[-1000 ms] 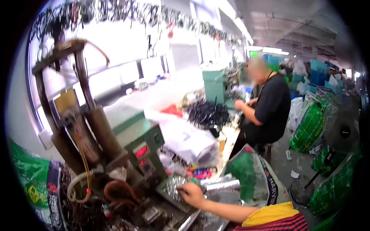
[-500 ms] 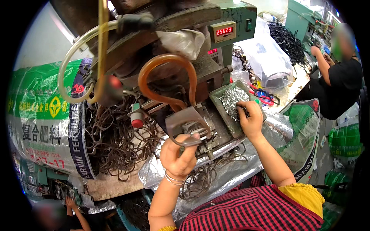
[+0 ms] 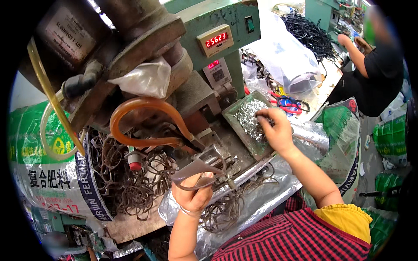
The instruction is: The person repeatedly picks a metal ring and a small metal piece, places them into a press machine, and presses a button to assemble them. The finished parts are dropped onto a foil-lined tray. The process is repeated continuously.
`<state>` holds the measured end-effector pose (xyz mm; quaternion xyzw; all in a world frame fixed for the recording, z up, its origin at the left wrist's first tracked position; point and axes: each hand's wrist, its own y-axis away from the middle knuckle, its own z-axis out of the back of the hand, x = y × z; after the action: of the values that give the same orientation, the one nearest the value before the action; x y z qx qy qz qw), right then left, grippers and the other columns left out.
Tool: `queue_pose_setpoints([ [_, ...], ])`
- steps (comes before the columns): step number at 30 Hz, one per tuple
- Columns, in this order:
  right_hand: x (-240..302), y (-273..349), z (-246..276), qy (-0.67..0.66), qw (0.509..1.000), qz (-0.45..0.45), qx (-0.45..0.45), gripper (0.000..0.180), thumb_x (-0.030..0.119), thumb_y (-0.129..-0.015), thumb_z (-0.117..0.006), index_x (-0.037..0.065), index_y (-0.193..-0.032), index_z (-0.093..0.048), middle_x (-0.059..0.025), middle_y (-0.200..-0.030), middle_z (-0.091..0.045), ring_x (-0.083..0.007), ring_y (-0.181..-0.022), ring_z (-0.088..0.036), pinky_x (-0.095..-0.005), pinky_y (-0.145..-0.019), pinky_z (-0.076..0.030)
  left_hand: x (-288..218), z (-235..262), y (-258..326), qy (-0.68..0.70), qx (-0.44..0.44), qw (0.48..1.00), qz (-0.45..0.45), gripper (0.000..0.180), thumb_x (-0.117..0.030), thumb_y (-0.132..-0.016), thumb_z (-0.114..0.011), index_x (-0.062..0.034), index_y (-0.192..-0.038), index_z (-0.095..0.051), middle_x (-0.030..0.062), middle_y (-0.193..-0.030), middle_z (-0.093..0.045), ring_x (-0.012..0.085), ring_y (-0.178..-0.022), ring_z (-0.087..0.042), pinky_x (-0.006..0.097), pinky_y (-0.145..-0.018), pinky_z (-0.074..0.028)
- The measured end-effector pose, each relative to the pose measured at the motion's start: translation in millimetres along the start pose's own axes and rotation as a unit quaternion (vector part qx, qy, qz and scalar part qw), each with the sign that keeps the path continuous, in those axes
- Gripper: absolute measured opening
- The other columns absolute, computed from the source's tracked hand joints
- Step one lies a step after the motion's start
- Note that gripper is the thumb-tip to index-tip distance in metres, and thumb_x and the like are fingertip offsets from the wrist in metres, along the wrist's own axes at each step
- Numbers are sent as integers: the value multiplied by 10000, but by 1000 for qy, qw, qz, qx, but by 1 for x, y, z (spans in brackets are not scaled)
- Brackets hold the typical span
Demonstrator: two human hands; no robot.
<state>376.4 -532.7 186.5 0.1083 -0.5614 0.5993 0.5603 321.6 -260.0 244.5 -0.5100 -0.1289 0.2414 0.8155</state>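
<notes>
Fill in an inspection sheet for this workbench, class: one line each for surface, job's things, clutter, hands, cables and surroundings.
Surface: bench crowded, covered in crinkled plastic sheet.
Job's things: grey elastic loop; metal tray of small silvery pieces.
Clutter: tangled dark loops on a printed sack.
Hands: left hand grips the loop; right hand picks in the tray.
Cables: amber hose and yellowish tube curl off the green machine.
Surroundings: another person seated at right; green sacks.

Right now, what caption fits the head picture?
Left hand holds a dark band; right hand picks silver bits from a tray.
</notes>
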Motion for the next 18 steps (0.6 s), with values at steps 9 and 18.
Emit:
queue_pose_setpoints([
  [9,6,-1,-9,96,991,80,49,108,35,-811,-679,39,-919,-672,-116,-867,-670,-328,-856,-627,-419,-769,-490,6,4,9,-18,-34,999,-22,293,40,-809,-640,-103,-1061,-686,132,-896,-701,209,-628,-610,293,-518,-448],
  [18,-35,6,-17,173,970,51,164,391,-8,-843,-603,-4,-1233,-589,-193,-1304,-594,-338,-1232,-551,-412,-1037,-440,-30,34,22,-91,-58,986,124,401,-53,-742,-641,-33,-1138,-702,158,-1215,-638,243,-724,-543,350,-693,-475],
])
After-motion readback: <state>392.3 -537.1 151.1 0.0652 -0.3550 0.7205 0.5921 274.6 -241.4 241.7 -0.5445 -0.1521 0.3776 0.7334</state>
